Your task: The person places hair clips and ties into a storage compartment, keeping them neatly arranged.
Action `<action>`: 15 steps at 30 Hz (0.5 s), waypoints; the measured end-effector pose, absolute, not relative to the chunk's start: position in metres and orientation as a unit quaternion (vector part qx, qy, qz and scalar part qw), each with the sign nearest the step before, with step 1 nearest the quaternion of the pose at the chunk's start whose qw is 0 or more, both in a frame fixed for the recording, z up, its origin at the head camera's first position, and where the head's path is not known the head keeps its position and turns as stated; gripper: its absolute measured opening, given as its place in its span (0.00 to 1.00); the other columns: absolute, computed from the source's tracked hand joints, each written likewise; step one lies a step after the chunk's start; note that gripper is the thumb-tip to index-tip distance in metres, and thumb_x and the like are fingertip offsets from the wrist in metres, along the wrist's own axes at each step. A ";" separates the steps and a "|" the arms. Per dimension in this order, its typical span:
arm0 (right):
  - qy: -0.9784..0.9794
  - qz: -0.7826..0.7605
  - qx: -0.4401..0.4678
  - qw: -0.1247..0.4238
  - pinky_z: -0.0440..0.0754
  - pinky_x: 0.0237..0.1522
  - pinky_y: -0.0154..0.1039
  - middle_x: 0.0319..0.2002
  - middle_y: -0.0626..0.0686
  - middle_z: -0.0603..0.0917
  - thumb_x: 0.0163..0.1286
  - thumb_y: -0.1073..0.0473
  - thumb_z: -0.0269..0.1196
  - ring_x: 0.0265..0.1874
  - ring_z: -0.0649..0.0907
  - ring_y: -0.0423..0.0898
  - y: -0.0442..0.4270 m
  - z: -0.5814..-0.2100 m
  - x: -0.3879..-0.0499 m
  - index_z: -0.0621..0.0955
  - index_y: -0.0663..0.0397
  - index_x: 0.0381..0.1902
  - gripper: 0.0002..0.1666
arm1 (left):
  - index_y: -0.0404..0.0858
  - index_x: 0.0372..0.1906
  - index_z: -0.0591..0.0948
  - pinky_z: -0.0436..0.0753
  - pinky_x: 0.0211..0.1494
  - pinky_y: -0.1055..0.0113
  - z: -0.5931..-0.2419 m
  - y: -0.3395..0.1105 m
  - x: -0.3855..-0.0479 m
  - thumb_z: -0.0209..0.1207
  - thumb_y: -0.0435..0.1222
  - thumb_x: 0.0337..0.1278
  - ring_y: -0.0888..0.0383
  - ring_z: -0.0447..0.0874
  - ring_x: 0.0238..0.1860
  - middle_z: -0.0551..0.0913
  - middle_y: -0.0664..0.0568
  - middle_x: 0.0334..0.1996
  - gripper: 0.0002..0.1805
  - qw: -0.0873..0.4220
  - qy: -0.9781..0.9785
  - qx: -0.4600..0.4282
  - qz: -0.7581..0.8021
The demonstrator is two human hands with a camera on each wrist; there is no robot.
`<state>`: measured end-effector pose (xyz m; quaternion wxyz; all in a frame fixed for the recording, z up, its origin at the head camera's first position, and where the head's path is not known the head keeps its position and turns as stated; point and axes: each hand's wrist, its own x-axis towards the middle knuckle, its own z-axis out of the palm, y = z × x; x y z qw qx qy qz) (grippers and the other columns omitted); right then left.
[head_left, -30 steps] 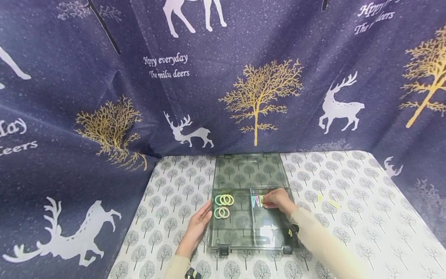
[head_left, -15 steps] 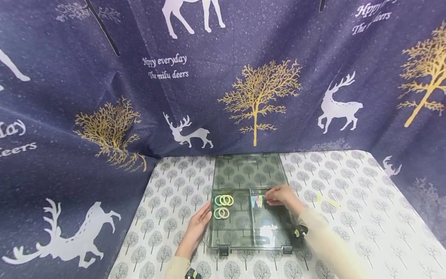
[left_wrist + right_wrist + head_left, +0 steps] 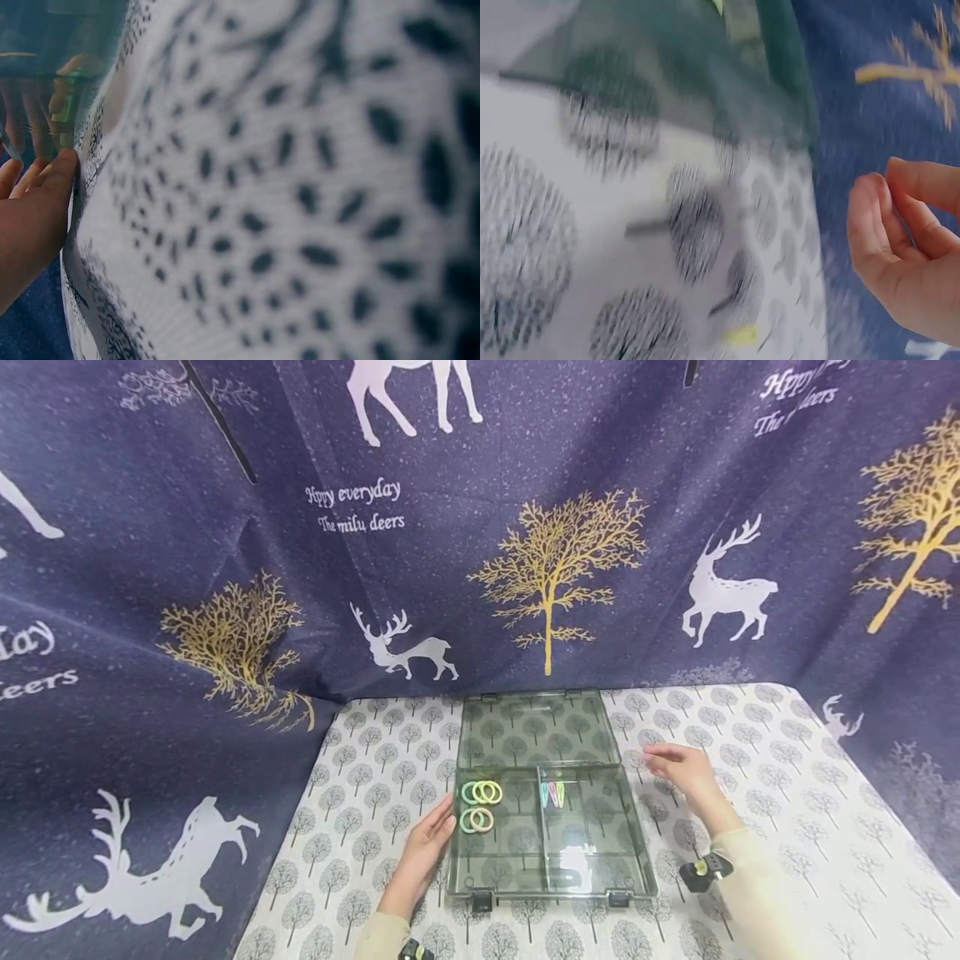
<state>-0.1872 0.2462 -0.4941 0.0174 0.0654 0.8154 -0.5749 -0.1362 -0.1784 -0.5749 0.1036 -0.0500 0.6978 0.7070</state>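
A see-through grey-green box (image 3: 517, 893) lies with its lid (image 3: 536, 727) folded back. Its left compartment holds several pastel hair ties (image 3: 477, 820) in two rows. Three hair clips (image 3: 552, 794), blue, pink and yellow-green, lie side by side at the upper left of the right compartment. My left hand (image 3: 427, 845) rests its fingers against the box's left wall; the left wrist view shows these fingers (image 3: 64, 169) at the wall. Beyond the box's right side, my right hand (image 3: 686, 774) is over the cloth, fingers loosely bent, with nothing seen in them.
A white tree-print cloth (image 3: 360, 827) covers the table. A small yellow piece (image 3: 741, 334) lies on it, blurred, in the right wrist view; my right hand hides that area in the head view. A dark blue deer-print curtain (image 3: 450, 568) hangs behind.
My right hand has left the hair clips and moved right, out of the box and over the cloth, covering the yellow pieces there. The left hand stays at the box's left wall.
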 end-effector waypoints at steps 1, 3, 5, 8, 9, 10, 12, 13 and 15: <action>0.819 -0.568 0.077 0.009 0.86 0.44 0.33 0.48 0.64 0.84 0.68 0.61 0.62 0.33 0.85 0.34 0.253 -0.496 -0.186 0.75 0.73 0.56 0.24 | 0.40 0.72 0.63 0.58 0.73 0.58 -0.575 -0.178 -0.136 0.53 0.38 0.69 0.47 0.58 0.71 0.63 0.45 0.71 0.29 0.103 0.697 -0.049 0.708; 0.820 -0.563 0.103 -0.002 0.85 0.42 0.31 0.47 0.62 0.85 0.67 0.60 0.63 0.32 0.85 0.33 0.264 -0.501 -0.184 0.75 0.72 0.57 0.25 | 0.40 0.72 0.62 0.58 0.73 0.57 -0.575 -0.178 -0.136 0.53 0.38 0.69 0.47 0.58 0.71 0.62 0.45 0.71 0.29 0.103 0.697 -0.047 0.708; 0.827 -0.549 0.123 -0.005 0.85 0.43 0.32 0.48 0.62 0.84 0.67 0.58 0.63 0.34 0.86 0.36 0.274 -0.506 -0.182 0.75 0.70 0.57 0.26 | 0.41 0.72 0.62 0.58 0.73 0.58 -0.574 -0.178 -0.135 0.53 0.38 0.69 0.47 0.58 0.72 0.62 0.45 0.71 0.29 0.106 0.691 -0.049 0.713; 0.836 -0.528 0.148 -0.006 0.82 0.53 0.41 0.50 0.64 0.82 0.67 0.56 0.63 0.43 0.86 0.49 0.283 -0.514 -0.179 0.75 0.68 0.58 0.26 | 0.42 0.73 0.61 0.58 0.73 0.58 -0.574 -0.177 -0.135 0.53 0.38 0.69 0.47 0.57 0.72 0.61 0.45 0.72 0.30 0.107 0.684 -0.047 0.720; 0.840 -0.519 0.158 -0.004 0.79 0.57 0.46 0.52 0.65 0.81 0.67 0.55 0.62 0.48 0.84 0.53 0.285 -0.516 -0.177 0.75 0.67 0.58 0.27 | 0.42 0.73 0.61 0.58 0.73 0.59 -0.574 -0.177 -0.134 0.53 0.38 0.69 0.47 0.57 0.72 0.61 0.45 0.72 0.30 0.108 0.682 -0.047 0.722; 0.842 -0.513 0.166 -0.003 0.76 0.60 0.51 0.53 0.66 0.80 0.68 0.54 0.62 0.52 0.81 0.58 0.287 -0.518 -0.175 0.75 0.67 0.58 0.27 | 0.41 0.73 0.61 0.58 0.73 0.59 -0.574 -0.177 -0.134 0.53 0.38 0.69 0.47 0.57 0.72 0.60 0.45 0.72 0.30 0.108 0.681 -0.046 0.723; 0.844 -0.505 0.178 -0.005 0.71 0.62 0.58 0.54 0.68 0.79 0.68 0.55 0.61 0.57 0.76 0.65 0.290 -0.522 -0.172 0.74 0.67 0.58 0.26 | 0.41 0.73 0.61 0.59 0.73 0.59 -0.575 -0.177 -0.135 0.53 0.38 0.69 0.46 0.58 0.72 0.61 0.44 0.72 0.30 0.107 0.680 -0.044 0.724; 0.844 -0.503 0.183 -0.006 0.70 0.62 0.60 0.55 0.69 0.78 0.69 0.55 0.60 0.58 0.74 0.67 0.291 -0.523 -0.170 0.74 0.68 0.59 0.26 | 0.41 0.73 0.61 0.60 0.72 0.59 -0.575 -0.177 -0.135 0.53 0.38 0.69 0.46 0.58 0.72 0.61 0.44 0.71 0.30 0.107 0.680 -0.044 0.724; 0.848 -0.494 0.193 -0.009 0.71 0.61 0.60 0.55 0.70 0.77 0.69 0.56 0.60 0.58 0.74 0.67 0.293 -0.526 -0.168 0.74 0.69 0.59 0.26 | 0.41 0.73 0.61 0.60 0.72 0.59 -0.575 -0.178 -0.135 0.53 0.38 0.69 0.46 0.58 0.71 0.61 0.44 0.71 0.30 0.107 0.683 -0.046 0.721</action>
